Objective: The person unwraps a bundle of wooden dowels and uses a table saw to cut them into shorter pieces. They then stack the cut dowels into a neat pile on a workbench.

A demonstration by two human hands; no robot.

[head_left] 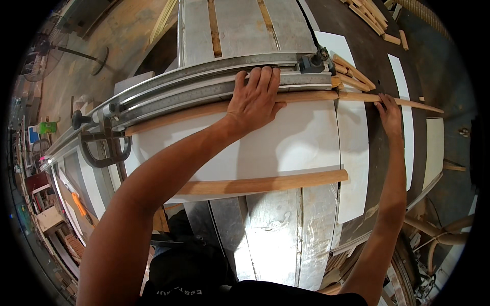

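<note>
A long, gently curved wooden strip lies against the metal fence of a sliding table saw. My left hand is closed over strip and fence, its fingers hooked on the fence and its thumb by the wood. To the right, past a narrow break at the blade line, a tapering wooden piece continues the strip's line. My right hand pinches that piece between thumb and fingers. Nearer to me, a second curved wooden strip rests on the white board. The blade itself is hidden or too small to make out.
Short wooden offcuts lie beyond the fence's right end, by a black stop block. More wooden pieces are piled at the far right. A grey clamp handle stands at the fence's left end. A fan is at far left.
</note>
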